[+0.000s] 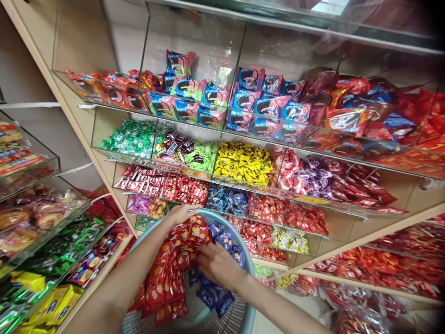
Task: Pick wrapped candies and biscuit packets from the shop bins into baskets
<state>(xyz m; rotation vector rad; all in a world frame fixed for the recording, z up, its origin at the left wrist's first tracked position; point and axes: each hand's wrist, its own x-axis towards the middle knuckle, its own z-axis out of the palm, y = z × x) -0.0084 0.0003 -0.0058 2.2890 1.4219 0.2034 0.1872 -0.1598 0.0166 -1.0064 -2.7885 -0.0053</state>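
Note:
A blue-grey plastic basket (251, 278) with slotted walls stands in front of me. Glossy red snack packets (167, 273) with orange round prints fill its left side, and dark blue packets (215, 297) lie on the right, in two groups. My left hand (183, 214) is on the far rim, its fingers closed over the edge. Inside the basket, my right hand (219, 263) is curled, fingertips at the edge of the red packets between the two colours. Its fingertips are partly hidden, but they seem to pinch a red packet.
Tiered shelves with clear-fronted bins rise ahead, holding blue-pink biscuit packets (210, 97), yellow sweets (243, 162) and green sweets (130, 139). Another shelf on the left carries packaged cakes (45, 215). Plastic bags of goods (361, 320) sit low at the right, near the pale floor.

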